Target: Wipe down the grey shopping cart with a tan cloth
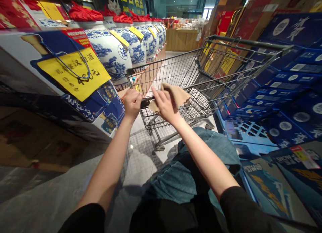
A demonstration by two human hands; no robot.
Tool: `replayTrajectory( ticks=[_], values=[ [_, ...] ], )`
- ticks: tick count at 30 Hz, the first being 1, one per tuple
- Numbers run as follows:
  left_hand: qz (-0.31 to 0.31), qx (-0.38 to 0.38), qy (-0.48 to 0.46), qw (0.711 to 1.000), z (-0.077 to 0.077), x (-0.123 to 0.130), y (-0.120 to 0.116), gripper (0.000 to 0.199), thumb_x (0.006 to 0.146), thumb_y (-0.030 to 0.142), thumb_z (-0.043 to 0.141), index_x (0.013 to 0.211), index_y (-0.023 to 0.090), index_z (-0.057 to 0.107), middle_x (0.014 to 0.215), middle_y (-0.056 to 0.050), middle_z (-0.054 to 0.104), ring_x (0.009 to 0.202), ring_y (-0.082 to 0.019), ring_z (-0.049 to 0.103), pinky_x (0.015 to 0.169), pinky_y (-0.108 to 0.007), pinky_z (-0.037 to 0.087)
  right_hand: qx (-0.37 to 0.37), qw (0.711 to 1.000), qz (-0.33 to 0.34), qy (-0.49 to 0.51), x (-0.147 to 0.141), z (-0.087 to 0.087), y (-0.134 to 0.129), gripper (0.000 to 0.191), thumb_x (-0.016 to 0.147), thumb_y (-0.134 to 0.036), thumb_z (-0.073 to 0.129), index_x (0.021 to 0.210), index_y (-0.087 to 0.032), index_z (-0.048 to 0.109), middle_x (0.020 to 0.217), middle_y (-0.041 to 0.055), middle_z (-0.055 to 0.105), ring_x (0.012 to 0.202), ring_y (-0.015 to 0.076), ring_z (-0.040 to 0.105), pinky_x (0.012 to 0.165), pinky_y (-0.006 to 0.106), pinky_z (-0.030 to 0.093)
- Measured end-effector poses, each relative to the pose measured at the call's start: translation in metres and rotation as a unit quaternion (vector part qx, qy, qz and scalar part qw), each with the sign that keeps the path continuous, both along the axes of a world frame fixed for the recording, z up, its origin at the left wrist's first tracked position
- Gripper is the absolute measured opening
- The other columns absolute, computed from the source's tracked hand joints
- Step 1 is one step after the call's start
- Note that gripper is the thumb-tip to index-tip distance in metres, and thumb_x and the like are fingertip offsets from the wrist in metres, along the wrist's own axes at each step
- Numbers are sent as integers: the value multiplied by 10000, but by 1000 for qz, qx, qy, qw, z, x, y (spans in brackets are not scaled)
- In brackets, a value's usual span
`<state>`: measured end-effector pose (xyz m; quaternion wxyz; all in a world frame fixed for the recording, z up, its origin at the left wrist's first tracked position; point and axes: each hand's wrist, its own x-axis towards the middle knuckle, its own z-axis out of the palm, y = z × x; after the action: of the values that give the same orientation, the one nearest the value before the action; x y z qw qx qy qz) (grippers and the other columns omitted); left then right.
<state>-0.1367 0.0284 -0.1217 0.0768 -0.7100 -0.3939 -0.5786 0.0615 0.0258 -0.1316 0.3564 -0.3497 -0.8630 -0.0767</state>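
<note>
A dark wire shopping cart (181,70) stands in front of me, with no goods visible in its basket. My left hand (132,103) is closed round the left part of the black bar at the cart's near end. Beside it, my right hand (164,104) rests on a tan cloth (179,95) that lies over the same bar; its fingers are bent over the cloth and press it against the bar. The cloth hangs out on both sides of that hand.
Blue-and-white jars (108,48) with red cloth tops line the left, behind boxes with a yellow price sign (77,72). Stacked blue boxes (289,75) and a light-blue pallet (254,139) flank the cart's right. A wooden counter (182,40) stands at the back.
</note>
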Motion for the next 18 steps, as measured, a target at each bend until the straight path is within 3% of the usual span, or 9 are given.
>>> replayTrajectory(
  ticks=[4,8,11,18],
  values=[
    [-16,8,-5,1000,0,2,0,582,1053,570,438,580,231,450,567,11,421,642,-186,471,749,-389,428,8,992,-129,-4,63,15,20,746,884,-193,490,1606,-28,398,1353,210,584,1249,354,465,1183,586,350],
    [-14,7,-26,1000,-1,6,-1,554,1044,550,467,588,236,492,571,6,439,653,-196,491,759,-401,438,15,984,-172,-34,83,25,14,706,890,-229,536,1577,-77,471,1279,189,601,1195,356,471,1146,582,342],
    [-7,2,-29,1000,-2,8,-1,554,1041,545,468,581,238,502,570,1,452,652,-201,500,747,-403,439,6,985,-166,-47,64,25,2,706,912,-241,538,1598,-99,451,1291,179,605,1198,344,464,1151,552,333],
    [6,11,-25,1000,-2,6,2,564,1030,554,454,563,239,424,562,4,430,633,-193,483,751,-390,457,-10,998,-54,-38,-29,16,-30,661,1016,-265,433,1666,-183,344,1482,148,563,1289,308,479,1223,484,320]
  ],
)
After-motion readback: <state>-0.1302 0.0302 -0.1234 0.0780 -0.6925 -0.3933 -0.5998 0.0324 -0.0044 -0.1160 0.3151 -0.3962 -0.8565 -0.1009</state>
